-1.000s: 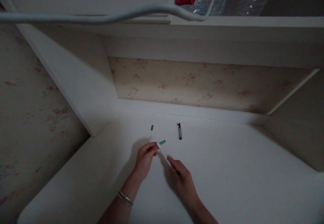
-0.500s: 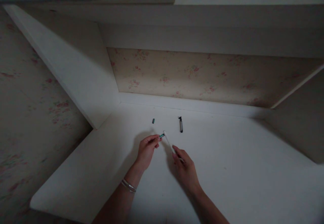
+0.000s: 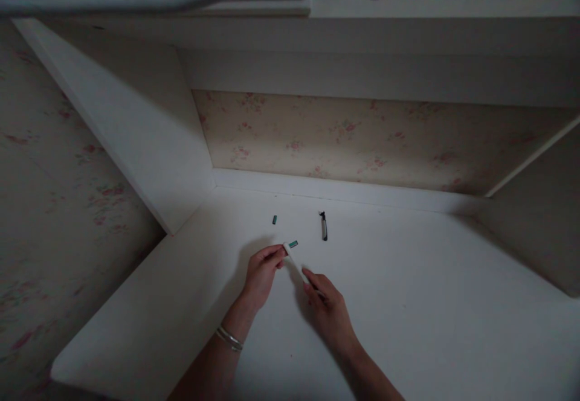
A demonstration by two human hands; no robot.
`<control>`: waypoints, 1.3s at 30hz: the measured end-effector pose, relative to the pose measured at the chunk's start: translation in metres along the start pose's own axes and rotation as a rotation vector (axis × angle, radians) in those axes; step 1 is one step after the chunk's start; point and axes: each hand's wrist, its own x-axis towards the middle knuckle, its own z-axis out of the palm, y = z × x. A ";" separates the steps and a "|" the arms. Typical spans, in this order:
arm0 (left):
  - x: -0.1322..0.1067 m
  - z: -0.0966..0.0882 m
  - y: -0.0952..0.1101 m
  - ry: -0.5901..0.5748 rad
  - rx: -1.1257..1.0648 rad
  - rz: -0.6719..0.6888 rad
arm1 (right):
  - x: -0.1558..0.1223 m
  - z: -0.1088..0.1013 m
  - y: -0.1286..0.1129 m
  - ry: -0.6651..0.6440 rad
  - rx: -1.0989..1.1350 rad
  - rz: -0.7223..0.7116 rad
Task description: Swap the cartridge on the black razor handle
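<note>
My left hand (image 3: 265,273) is closed, thumb and fingers pinching a small green-and-dark strip that looks like a razor cartridge (image 3: 294,244). Wrapped around the handle of a white toothbrush (image 3: 296,263), my right hand (image 3: 330,310) sits lower and to the right. The toothbrush head meets the cartridge close to my left fingertips, and its handle slants down into my right palm. Beyond my left hand lies a second small green-and-dark cartridge (image 3: 274,220). A slim black razor handle (image 3: 324,227) with a grey middle lies farther right.
Under my hands is a white tabletop (image 3: 430,292). A white side panel (image 3: 136,129) rises on the left, with floral wallpaper (image 3: 294,135) behind. Overhead run a shelf edge (image 3: 430,7) and a pale curved bar (image 3: 181,3).
The toothbrush head has moved left along the cartridge, toward my left fingertips. My right hand has shifted slightly left and down, while my left hand stays nearly in place.
</note>
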 end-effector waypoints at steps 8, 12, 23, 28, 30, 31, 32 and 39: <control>0.001 0.000 -0.001 0.016 -0.056 0.002 | 0.000 0.001 -0.002 -0.023 0.023 0.019; 0.000 0.000 0.001 0.010 -0.064 -0.001 | 0.000 0.001 0.001 0.056 0.001 0.055; 0.001 0.000 0.001 0.030 -0.084 -0.018 | 0.001 0.001 0.000 0.092 -0.014 0.031; 0.002 0.000 0.000 0.032 -0.079 0.006 | 0.000 0.001 -0.004 -0.027 -0.025 -0.008; 0.002 0.000 0.000 0.031 -0.091 -0.001 | 0.001 0.000 -0.004 0.013 -0.024 0.008; 0.002 0.000 0.000 0.028 -0.094 -0.010 | 0.001 0.000 -0.004 0.048 -0.022 0.018; 0.001 0.000 0.001 0.025 -0.094 -0.019 | 0.001 0.000 -0.003 0.077 -0.020 0.024; 0.001 0.000 0.001 0.027 -0.079 0.003 | 0.000 0.003 -0.001 -0.018 -0.002 0.001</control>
